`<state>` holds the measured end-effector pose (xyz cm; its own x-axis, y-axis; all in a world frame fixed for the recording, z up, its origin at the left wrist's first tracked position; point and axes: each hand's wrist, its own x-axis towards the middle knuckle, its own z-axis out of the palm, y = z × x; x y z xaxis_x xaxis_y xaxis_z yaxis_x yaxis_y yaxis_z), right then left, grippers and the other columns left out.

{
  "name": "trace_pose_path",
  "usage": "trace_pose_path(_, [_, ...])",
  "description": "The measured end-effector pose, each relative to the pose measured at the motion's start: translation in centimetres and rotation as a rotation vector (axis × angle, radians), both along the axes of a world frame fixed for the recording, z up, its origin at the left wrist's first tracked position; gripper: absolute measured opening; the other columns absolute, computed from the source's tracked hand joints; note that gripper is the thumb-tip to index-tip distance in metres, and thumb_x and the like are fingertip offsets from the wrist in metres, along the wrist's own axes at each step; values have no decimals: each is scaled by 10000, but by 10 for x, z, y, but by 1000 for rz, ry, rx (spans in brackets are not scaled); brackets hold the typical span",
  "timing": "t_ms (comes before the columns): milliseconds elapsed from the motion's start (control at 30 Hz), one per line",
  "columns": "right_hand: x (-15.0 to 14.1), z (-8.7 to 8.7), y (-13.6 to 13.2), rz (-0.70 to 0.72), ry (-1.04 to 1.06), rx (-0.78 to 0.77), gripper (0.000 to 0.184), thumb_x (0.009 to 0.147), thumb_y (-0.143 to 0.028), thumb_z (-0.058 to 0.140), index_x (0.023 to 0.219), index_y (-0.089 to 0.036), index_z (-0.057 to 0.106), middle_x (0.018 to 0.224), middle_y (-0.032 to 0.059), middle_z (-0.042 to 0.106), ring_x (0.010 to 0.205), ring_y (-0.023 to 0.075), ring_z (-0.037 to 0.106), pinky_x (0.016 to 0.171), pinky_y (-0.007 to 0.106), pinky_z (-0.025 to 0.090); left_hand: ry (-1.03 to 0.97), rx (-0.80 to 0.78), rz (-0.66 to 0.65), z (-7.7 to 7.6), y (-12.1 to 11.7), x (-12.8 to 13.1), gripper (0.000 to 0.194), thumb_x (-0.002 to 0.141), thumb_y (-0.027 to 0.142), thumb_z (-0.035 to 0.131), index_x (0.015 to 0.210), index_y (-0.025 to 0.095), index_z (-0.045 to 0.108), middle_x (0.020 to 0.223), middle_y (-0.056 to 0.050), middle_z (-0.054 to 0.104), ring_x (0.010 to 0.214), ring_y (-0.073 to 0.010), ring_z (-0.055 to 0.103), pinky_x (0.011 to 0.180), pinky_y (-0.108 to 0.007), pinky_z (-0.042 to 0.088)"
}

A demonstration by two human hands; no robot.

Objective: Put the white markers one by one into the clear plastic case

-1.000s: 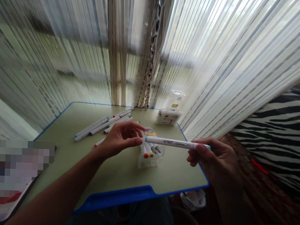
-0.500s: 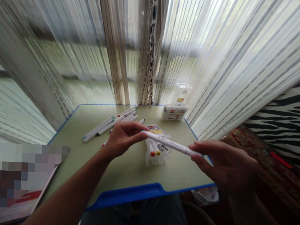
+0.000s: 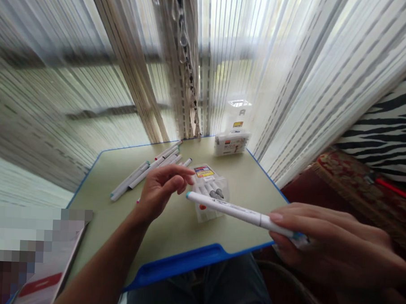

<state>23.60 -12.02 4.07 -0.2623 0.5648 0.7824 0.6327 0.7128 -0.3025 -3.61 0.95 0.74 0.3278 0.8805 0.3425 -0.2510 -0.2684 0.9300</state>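
Observation:
A white marker [image 3: 232, 210] with a teal-blue tip slants across the view above the desk. My right hand [image 3: 340, 243] pinches it near its right end between thumb and fingers. My left hand [image 3: 163, 188] is just off the marker's left end, its fingers loosely bent and apart, with nothing in them. Under the marker lies a clear plastic case [image 3: 210, 179] with a few markers in it, some grey-ended and one orange-ended. Behind my left hand several loose white markers [image 3: 144, 176] lie in a pile.
A second clear marker case [image 3: 232, 144] stands at the back right of the blue-edged desk [image 3: 165, 240]. String curtains [image 3: 261, 60] hang close behind. At the left edge is a flat printed item [image 3: 46, 275], partly pixelated. A zebra-striped cloth [image 3: 386, 124] is at the right.
My left hand has let go of the marker's left end. My right hand has carried the marker slightly right and down, nearer to me. The view has tilted a little.

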Motion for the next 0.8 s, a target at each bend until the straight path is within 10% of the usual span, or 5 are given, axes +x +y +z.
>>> trace_pose_path(800, [-37, 5, 4, -47, -134, 11, 151, 885, -113, 669, 1011, -190, 698, 770, 10, 757, 571, 123, 690, 583, 197, 589, 226, 40, 179, -6, 2, 6, 139, 836, 260, 697, 856, 155, 786, 641, 1, 633, 550, -96, 478, 516, -228, 352])
